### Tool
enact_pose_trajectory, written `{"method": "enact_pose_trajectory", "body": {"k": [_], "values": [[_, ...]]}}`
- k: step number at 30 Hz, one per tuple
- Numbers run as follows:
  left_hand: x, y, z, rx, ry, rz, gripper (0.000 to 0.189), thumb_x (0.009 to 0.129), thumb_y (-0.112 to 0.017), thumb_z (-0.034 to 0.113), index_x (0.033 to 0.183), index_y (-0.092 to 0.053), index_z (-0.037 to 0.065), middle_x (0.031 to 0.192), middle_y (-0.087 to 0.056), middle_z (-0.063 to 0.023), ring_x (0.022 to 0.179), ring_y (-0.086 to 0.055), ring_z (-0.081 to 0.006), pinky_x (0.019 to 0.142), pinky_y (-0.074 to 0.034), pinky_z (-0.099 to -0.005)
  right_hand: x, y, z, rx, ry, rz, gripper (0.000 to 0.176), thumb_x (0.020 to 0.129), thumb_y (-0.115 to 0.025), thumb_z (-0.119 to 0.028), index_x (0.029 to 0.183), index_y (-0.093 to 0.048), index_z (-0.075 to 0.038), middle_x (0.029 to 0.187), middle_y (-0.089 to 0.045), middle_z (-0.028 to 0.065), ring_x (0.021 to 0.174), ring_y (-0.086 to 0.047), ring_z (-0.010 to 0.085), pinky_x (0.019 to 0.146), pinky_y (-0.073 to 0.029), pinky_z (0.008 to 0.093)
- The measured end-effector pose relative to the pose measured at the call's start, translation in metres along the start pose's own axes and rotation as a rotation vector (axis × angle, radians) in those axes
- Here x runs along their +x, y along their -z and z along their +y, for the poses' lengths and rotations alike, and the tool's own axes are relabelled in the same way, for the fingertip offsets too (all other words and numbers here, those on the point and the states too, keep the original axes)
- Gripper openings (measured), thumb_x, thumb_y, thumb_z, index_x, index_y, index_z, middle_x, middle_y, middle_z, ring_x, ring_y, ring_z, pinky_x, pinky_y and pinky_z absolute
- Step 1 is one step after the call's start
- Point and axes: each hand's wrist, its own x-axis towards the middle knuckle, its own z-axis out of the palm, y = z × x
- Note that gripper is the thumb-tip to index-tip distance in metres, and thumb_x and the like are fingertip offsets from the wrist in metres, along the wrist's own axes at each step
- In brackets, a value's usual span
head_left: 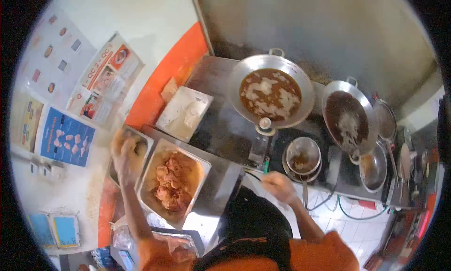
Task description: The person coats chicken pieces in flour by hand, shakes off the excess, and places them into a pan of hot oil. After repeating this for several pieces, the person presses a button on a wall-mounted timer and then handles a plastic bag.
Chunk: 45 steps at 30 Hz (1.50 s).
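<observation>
My left hand [123, 153] reaches over a small metal pan [146, 144] of pale yellowish contents at the left; a dark shape shows beside the fingers, which are too blurred to read. Right of it, a larger metal tray [203, 170] holds reddish, coated pieces of raw meat [171, 181]. My right hand [280, 186] is closed at the counter's front edge, below a small green object [266, 165]; what it grips, if anything, I cannot make out. Close by its right, a strainer [304, 156] with a long handle rests over a round pot.
A large wok [307, 99] of brown oil with foamy patches stands at the back, a second oil wok [369, 120] to its right. A white floury tray [164, 123] sits by the orange wall band. Another pan [378, 170] and long-handled utensils are at the right; a green hose [361, 218] hangs below.
</observation>
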Motion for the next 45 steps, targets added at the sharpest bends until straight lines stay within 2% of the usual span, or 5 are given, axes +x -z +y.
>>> {"method": "enact_pose_trajectory", "body": {"k": [5,7,17,35,45], "values": [[0.193,-0.019,-0.065,0.455,0.04,-0.123,0.046,0.092,-0.067,0.011,0.137,-0.061,0.006,0.118,-0.069,-0.0135,0.103,-0.066,-0.0222,0.087,-0.053,-0.0339,-0.093,0.004,-0.004,0.308,-0.748,0.5,0.016,0.093,-0.073,-0.019,0.093,-0.067,-0.004,0.064,-0.062,0.0007,0.057,-0.058,0.0102,0.052,-0.051,0.0285],[0.195,-0.092,-0.021,1.412,-0.914,-0.705,0.039,0.108,-0.049,0.034,0.121,-0.067,0.002,0.101,-0.074,-0.007,0.103,-0.066,-0.024,0.089,-0.053,-0.0416,-0.129,0.004,-0.008,0.331,-0.806,0.673,0.021,0.093,-0.073,-0.019,0.103,-0.071,-0.001,0.07,-0.066,0.0028,0.055,-0.06,0.0103,0.048,-0.051,0.0287],[0.397,-0.119,-0.256,1.389,-0.206,-0.711,0.041,0.109,-0.047,0.035,0.121,-0.067,0.002,0.101,-0.074,-0.0085,0.102,-0.066,-0.0246,0.09,-0.052,-0.0416,-0.177,-0.026,-0.143,0.166,-1.142,1.171,0.022,0.094,-0.076,-0.019,0.109,-0.072,-0.005,0.079,-0.068,-0.0014,0.06,-0.056,0.0067,0.054,-0.048,0.0255],[0.448,-0.126,-0.263,1.293,-0.209,-0.547,0.043,0.111,-0.043,0.037,0.121,-0.067,0.002,0.101,-0.074,-0.0112,0.102,-0.066,-0.0258,0.092,-0.051,-0.0416,-0.154,-0.036,-0.146,0.176,-1.216,0.989,0.021,0.099,-0.071,-0.026,0.111,-0.07,-0.01,0.086,-0.068,0.0005,0.07,-0.061,0.008,0.059,-0.053,0.0269],[0.449,-0.01,-0.132,0.92,-0.495,-0.191,0.045,0.112,-0.041,0.038,0.121,-0.067,0.002,0.101,-0.074,-0.0127,0.101,-0.066,-0.0264,0.093,-0.051,-0.0415,-0.066,0.045,-0.109,-0.273,-0.827,0.511,0.029,0.098,-0.068,-0.027,0.117,-0.074,-0.006,0.111,-0.075,0.0188,0.104,-0.072,0.0333,0.088,-0.057,0.0412]]}}
